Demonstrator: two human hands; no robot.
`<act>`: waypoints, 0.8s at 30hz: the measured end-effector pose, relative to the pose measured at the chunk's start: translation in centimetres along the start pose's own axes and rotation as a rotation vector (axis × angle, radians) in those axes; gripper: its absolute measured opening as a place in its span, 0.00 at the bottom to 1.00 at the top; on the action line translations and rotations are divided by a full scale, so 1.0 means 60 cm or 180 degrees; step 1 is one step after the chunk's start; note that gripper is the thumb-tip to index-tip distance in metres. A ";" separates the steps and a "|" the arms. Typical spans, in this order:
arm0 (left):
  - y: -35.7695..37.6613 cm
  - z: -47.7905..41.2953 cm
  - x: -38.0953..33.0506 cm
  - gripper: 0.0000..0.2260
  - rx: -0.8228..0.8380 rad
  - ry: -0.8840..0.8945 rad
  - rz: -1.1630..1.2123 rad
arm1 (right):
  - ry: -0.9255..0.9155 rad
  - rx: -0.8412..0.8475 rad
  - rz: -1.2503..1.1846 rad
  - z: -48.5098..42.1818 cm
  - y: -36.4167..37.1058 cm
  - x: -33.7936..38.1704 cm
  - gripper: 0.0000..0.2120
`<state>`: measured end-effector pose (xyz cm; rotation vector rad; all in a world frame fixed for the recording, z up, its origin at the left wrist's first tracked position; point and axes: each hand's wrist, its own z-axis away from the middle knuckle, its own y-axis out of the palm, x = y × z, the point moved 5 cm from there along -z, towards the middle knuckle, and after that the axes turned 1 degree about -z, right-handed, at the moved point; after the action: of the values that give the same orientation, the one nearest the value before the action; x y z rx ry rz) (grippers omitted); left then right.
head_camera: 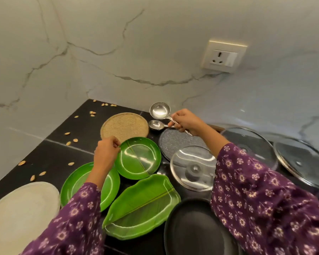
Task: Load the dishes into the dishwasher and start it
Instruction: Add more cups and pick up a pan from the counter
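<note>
Dishes cover a black counter. My left hand pinches the left rim of a small round green plate, which overlaps a larger green plate. In front lies a leaf-shaped green tray. My right hand grips the handles of two steel ladles, a large one and a small one, above the counter's back. No dishwasher is in view.
A woven round mat lies at the back, a grey speckled plate under a glass lid. Two more glass lids lie right. A black pan and a white plate sit in front. Seeds scatter left.
</note>
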<state>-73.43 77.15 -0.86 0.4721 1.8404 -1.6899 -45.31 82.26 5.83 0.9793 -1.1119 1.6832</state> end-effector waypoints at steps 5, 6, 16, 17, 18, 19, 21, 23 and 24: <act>0.057 0.095 -0.123 0.08 0.0303 0.0742 0.0383 | 0.0391 -0.0201 -0.1290 0.149 -0.062 -0.074 0.08; 0.075 0.120 -0.156 0.08 0.0383 0.0911 0.0465 | 0.0478 -0.0191 -0.1652 0.186 -0.080 -0.093 0.08; 0.281 0.446 -0.473 0.06 0.1639 0.2332 0.0520 | 0.0252 -0.1413 -0.2881 0.596 -0.315 -0.306 0.08; 0.301 0.486 -0.498 0.06 0.1756 0.2469 0.0504 | 0.0248 -0.1643 -0.2937 0.640 -0.337 -0.333 0.08; 0.320 0.525 -0.521 0.07 0.1876 0.2599 0.0482 | 0.0250 -0.1860 -0.2978 0.684 -0.358 -0.360 0.07; 0.334 0.559 -0.540 0.06 0.1961 0.2732 0.0446 | 0.0267 -0.2035 -0.3009 0.722 -0.375 -0.384 0.07; 0.368 0.639 -0.581 0.06 0.2143 0.3019 0.0400 | 0.0298 -0.2318 -0.3086 0.810 -0.410 -0.434 0.07; 0.400 0.720 -0.618 0.07 0.2351 0.3280 0.0373 | 0.0319 -0.2541 -0.3074 0.901 -0.441 -0.479 0.10; 0.413 0.755 -0.633 0.06 0.2449 0.3378 0.0336 | 0.0334 -0.2654 -0.3054 0.941 -0.453 -0.499 0.10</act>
<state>-20.78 40.80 3.13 2.0496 1.5798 -2.2397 -2.30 27.87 1.87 0.6664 -0.9015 0.4121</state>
